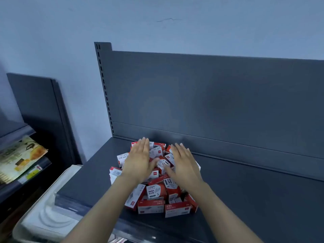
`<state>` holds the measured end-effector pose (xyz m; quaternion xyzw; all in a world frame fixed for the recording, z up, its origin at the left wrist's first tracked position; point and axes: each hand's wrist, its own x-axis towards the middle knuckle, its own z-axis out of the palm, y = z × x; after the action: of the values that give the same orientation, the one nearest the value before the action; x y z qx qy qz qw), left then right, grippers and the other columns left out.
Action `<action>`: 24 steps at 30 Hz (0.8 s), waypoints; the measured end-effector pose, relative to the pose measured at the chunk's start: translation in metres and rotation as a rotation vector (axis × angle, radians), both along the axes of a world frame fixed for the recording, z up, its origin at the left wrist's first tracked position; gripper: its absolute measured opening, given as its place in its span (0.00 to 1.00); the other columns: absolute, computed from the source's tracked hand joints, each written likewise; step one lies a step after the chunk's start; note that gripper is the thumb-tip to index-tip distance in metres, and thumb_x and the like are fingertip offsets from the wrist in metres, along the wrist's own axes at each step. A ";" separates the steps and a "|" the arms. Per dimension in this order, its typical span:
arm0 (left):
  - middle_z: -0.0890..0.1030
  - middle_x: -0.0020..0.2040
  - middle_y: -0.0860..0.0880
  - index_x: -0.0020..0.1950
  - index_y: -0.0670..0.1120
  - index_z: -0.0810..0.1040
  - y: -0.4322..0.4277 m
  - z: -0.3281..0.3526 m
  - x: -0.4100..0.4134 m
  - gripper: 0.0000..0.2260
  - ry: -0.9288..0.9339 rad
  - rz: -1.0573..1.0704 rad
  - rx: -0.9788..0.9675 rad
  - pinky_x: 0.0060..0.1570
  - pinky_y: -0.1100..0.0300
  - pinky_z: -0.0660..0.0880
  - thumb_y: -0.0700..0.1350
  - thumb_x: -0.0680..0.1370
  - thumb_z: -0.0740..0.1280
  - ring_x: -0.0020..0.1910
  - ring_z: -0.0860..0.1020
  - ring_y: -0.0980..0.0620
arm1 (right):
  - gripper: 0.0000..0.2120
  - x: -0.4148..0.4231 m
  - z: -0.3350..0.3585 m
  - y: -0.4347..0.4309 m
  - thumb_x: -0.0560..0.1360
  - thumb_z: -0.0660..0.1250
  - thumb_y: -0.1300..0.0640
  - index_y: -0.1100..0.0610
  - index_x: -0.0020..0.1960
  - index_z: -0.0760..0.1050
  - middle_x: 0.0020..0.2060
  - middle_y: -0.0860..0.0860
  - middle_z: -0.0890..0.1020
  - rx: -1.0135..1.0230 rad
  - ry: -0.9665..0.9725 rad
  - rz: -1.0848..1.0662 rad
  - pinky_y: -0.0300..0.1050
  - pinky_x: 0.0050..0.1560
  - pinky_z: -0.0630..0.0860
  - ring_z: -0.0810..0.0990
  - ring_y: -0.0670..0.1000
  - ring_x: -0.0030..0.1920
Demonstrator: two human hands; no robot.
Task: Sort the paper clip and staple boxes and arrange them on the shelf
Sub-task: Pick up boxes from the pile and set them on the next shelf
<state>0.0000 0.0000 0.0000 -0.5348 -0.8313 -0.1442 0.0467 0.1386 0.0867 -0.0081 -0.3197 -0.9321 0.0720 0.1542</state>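
Two bare forearms reach in from the bottom edge over the dark grey shelf (254, 199). Nearest the shelf's front edge lie two flat red-and-white boxes (150, 206) side by side, the front of a loose pile of small boxes (168, 165) heaped left of the shelf's middle. Just behind them stands a box marked "PAPER CLIPS" (155, 191). The left hand (140, 160) and right hand (184, 163) lie flat on top of the pile, fingers straight, released and gripping nothing. Beyond rises the shelf's back panel (210, 95), then a pale wall (52, 32). A white tray (52, 199) sits lower left.
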 end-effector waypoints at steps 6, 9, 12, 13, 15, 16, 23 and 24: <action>0.54 0.77 0.47 0.76 0.45 0.52 -0.003 -0.007 -0.010 0.31 -0.057 -0.151 -0.218 0.74 0.56 0.50 0.59 0.79 0.56 0.76 0.53 0.49 | 0.26 0.001 -0.006 0.003 0.76 0.59 0.42 0.57 0.67 0.67 0.65 0.53 0.73 -0.038 -0.114 0.026 0.47 0.66 0.65 0.69 0.53 0.66; 0.51 0.78 0.47 0.76 0.45 0.50 -0.005 -0.004 -0.016 0.31 -0.081 -0.172 -0.286 0.73 0.56 0.51 0.57 0.79 0.57 0.76 0.52 0.49 | 0.24 0.003 -0.004 0.006 0.75 0.60 0.40 0.56 0.63 0.68 0.59 0.53 0.76 -0.072 -0.238 0.029 0.47 0.54 0.72 0.74 0.53 0.58; 0.51 0.78 0.48 0.77 0.45 0.49 -0.009 -0.005 -0.020 0.32 -0.120 -0.201 -0.326 0.74 0.56 0.53 0.54 0.79 0.59 0.76 0.52 0.49 | 0.24 0.005 -0.003 0.008 0.75 0.61 0.41 0.55 0.65 0.67 0.60 0.53 0.75 -0.142 -0.301 0.062 0.49 0.54 0.74 0.74 0.53 0.58; 0.54 0.77 0.48 0.77 0.46 0.50 -0.010 -0.005 -0.021 0.32 -0.126 -0.204 -0.332 0.74 0.55 0.55 0.54 0.78 0.60 0.76 0.54 0.49 | 0.24 0.006 -0.001 0.009 0.75 0.61 0.42 0.56 0.65 0.67 0.60 0.53 0.75 -0.155 -0.320 0.070 0.49 0.54 0.73 0.74 0.54 0.59; 0.61 0.75 0.47 0.75 0.47 0.55 -0.011 -0.002 -0.023 0.32 -0.122 -0.205 -0.320 0.70 0.54 0.62 0.56 0.76 0.63 0.73 0.61 0.48 | 0.22 0.008 0.002 0.010 0.76 0.62 0.45 0.57 0.65 0.68 0.59 0.54 0.75 -0.168 -0.340 0.076 0.48 0.53 0.73 0.74 0.54 0.58; 0.65 0.72 0.48 0.74 0.47 0.59 -0.012 0.001 -0.022 0.32 -0.122 -0.200 -0.311 0.66 0.55 0.66 0.58 0.75 0.64 0.69 0.65 0.48 | 0.21 0.008 0.004 0.010 0.76 0.62 0.46 0.57 0.63 0.69 0.59 0.54 0.76 -0.172 -0.349 0.070 0.48 0.53 0.73 0.74 0.54 0.57; 0.76 0.60 0.53 0.62 0.50 0.72 -0.017 0.010 -0.020 0.25 -0.317 -0.172 -0.178 0.57 0.60 0.74 0.55 0.69 0.73 0.57 0.75 0.52 | 0.25 0.007 0.011 0.012 0.71 0.69 0.44 0.57 0.62 0.70 0.61 0.55 0.72 -0.179 -0.323 0.038 0.51 0.58 0.71 0.70 0.55 0.61; 0.77 0.59 0.54 0.63 0.50 0.72 -0.017 0.013 -0.019 0.25 -0.333 -0.180 -0.152 0.57 0.61 0.74 0.54 0.69 0.73 0.57 0.76 0.53 | 0.26 0.007 0.011 0.012 0.70 0.70 0.44 0.57 0.61 0.70 0.60 0.54 0.71 -0.185 -0.301 0.031 0.50 0.57 0.71 0.70 0.55 0.60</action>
<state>-0.0185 -0.0166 0.0127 -0.5775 -0.7850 -0.1713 -0.1450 0.1458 0.0987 0.0031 -0.3251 -0.9390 0.1111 -0.0180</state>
